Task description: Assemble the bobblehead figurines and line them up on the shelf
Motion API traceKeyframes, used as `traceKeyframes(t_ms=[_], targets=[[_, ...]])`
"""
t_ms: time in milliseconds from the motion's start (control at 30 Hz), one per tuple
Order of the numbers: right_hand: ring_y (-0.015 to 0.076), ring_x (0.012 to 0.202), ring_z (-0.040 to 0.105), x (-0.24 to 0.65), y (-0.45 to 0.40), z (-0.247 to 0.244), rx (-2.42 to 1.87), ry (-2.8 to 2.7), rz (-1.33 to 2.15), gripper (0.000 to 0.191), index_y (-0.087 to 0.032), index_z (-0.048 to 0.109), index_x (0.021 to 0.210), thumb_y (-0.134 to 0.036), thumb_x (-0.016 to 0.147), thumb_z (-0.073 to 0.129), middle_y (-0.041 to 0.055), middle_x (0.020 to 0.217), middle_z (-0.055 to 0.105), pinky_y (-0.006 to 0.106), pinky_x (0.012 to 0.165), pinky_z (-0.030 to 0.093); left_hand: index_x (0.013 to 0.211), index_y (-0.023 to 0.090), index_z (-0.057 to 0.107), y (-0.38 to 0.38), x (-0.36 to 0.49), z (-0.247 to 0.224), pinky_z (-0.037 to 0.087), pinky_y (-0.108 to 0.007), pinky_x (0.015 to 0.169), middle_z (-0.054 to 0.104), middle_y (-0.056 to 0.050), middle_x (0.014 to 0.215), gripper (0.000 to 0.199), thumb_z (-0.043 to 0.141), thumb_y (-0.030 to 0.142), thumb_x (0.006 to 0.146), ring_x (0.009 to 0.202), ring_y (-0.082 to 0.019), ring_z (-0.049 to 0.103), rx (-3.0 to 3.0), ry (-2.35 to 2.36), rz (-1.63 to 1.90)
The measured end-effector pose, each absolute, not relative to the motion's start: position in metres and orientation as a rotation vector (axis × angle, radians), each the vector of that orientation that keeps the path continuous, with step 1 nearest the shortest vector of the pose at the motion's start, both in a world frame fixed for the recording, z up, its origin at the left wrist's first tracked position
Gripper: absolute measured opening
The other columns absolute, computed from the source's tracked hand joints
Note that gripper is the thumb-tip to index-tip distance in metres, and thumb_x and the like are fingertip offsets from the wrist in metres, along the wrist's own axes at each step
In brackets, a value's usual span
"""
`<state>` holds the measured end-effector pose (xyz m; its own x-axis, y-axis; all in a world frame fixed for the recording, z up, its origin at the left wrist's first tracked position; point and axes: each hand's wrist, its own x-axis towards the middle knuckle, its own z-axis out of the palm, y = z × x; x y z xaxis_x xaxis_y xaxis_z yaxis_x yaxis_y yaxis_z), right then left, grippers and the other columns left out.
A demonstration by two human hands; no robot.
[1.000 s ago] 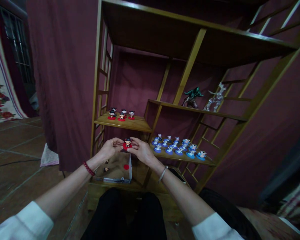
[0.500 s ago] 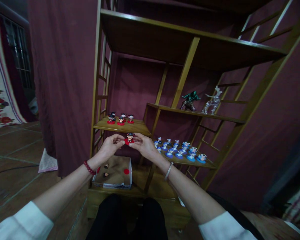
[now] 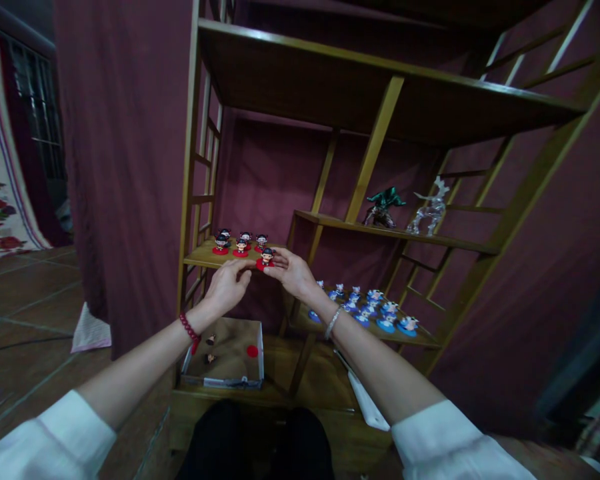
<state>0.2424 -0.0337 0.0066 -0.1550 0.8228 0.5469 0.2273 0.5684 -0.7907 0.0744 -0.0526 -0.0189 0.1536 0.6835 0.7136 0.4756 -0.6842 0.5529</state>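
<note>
A small dark-haired figurine (image 3: 267, 256) on a round red base is pinched between the thumb and fingers of my right hand (image 3: 297, 275), just in front of the left shelf (image 3: 200, 256). My left hand (image 3: 225, 289) is at the shelf's front edge, thumb apart from its stretched fingers. Its fingertips come close to the red base; whether they touch it I cannot tell. Several similar figurines (image 3: 241, 247) on red bases stand in rows on that shelf. Below, a shallow cardboard box (image 3: 230, 333) holds two loose figurine parts (image 3: 211, 359) and a red disc (image 3: 252, 351).
To the right, a lower shelf (image 3: 325, 328) carries several blue-based figurines (image 3: 371, 310). Above it stand a green figure (image 3: 384, 205) and a clear deer-like figure (image 3: 431, 208). A wooden post (image 3: 375, 150) divides the shelving. A white object (image 3: 367, 403) lies below my right forearm.
My right hand has carried the figurine slightly right and up, nearer the shelf. My left hand has let go of the base and now sits a little to its left.
</note>
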Motion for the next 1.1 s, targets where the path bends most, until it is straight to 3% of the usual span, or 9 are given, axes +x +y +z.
traceKeyframes(t_ms=[433, 833, 1100], targets=[[0.0143, 0.083, 0.061, 0.238, 0.01, 0.011, -1.147, -1.76, 0.431, 0.053, -0.021, 0.051, 0.111, -0.009, 0.062, 0.066, 0.0018, 0.088, 0.064, 0.032, 0.08, 0.049, 0.121, 0.015, 0.047, -0.036, 0.072, -0.017, 0.025, -0.038, 0.102, 0.048, -0.01, 0.127, 0.042, 0.042, 0.028, 0.082, 0.121, -0.022, 0.037, 2.665, 1.242, 1.285], [0.0138, 0.083, 0.058, 0.236, 0.028, 0.019, -1.433, -1.927, 0.159, 0.061, -0.021, 0.039, 0.125, -0.019, 0.069, 0.062, 0.0031, 0.094, 0.062, 0.028, 0.08, 0.044, 0.116, 0.01, 0.052, -0.036, 0.068, -0.011, 0.031, -0.039, 0.099, 0.05, -0.014, 0.124, 0.042, 0.033, 0.034, 0.087, 0.119, -0.022, 0.041, 2.899, 1.436, 1.082], [0.0153, 0.087, 0.057, 0.231, 0.032, 0.026, -1.479, -1.98, 0.126, 0.063, -0.017, 0.035, 0.128, -0.018, 0.07, 0.061, 0.0058, 0.097, 0.061, 0.027, 0.081, 0.042, 0.111, 0.012, 0.055, -0.023, 0.066, -0.013, 0.035, -0.04, 0.096, 0.053, -0.013, 0.121, 0.041, 0.033, 0.037, 0.087, 0.114, -0.022, 0.046, 2.911, 1.433, 1.165]])
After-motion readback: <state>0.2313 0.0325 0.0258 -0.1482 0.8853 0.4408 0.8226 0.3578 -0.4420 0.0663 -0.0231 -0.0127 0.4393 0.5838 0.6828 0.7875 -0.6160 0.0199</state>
